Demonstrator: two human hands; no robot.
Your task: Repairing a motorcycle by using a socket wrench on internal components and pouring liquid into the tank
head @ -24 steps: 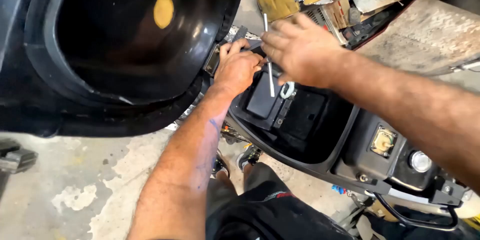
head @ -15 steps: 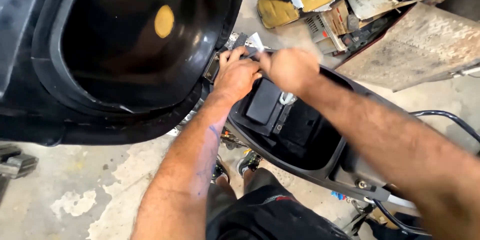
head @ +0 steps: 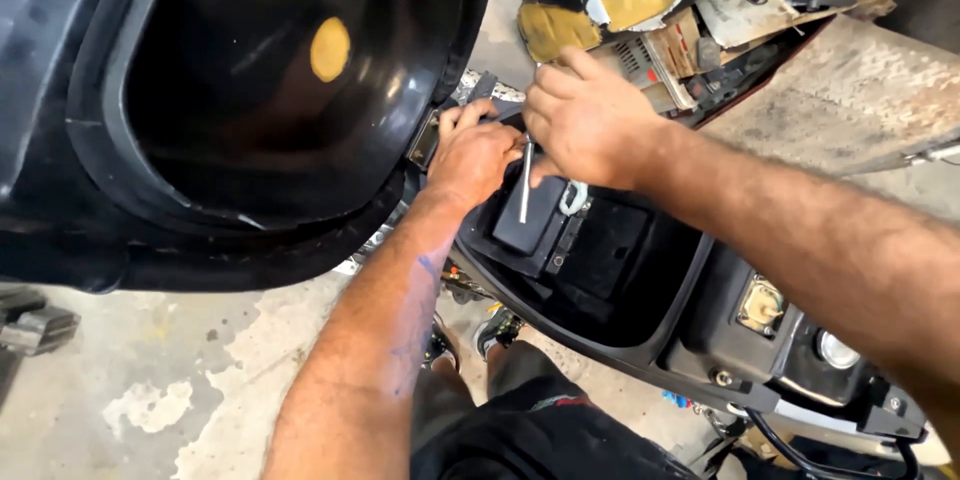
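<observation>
Raised black seat underside (head: 250,110) is propped over the open under-seat bucket (head: 610,270), in which a dark boxy part (head: 535,215) sits. Hinge bracket (head: 425,140) is pinched by the left hand (head: 480,155); a slim metal tool (head: 525,180) is gripped by the closed right hand (head: 585,120). Slip risk: tool could be dropped into the bucket.

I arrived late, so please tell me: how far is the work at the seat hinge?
Done: the seat is tipped up, the storage box open. In hand: the left hand rests at the hinge; the right hand holds a thin metal tool there. Left: seat and hinge look attached.
</observation>
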